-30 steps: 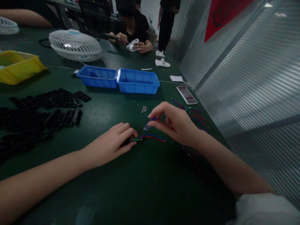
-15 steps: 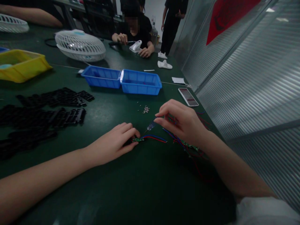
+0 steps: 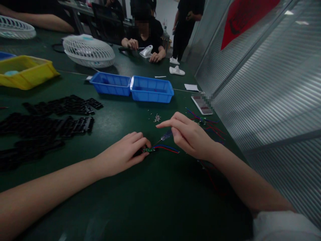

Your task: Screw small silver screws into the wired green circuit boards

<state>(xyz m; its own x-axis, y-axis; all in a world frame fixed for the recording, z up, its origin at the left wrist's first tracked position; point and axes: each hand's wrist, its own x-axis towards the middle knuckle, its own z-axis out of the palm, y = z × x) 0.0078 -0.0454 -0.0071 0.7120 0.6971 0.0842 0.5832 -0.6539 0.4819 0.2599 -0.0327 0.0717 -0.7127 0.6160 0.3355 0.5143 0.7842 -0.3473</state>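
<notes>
Green desk (image 3: 112, 207) | left hand (image 3: 126, 150): pinch unchanged | right hand (image 3: 189, 135): index now straightened, other fingers grasping screwdriver (image 3: 166, 135) (likely a grip shift) | circuit board (image 3: 149, 150): on desk between left fingers, shaft tip at it | screws (image 3: 157, 118): loose pile beyond.

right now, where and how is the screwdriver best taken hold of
Probably best by the handle of the screwdriver, coming from the right, the side where the right hand is. The thicker handle tilts up that way, while the thin shaft slopes down left toward the green circuit board at the left hand, leaving little room there.
</notes>
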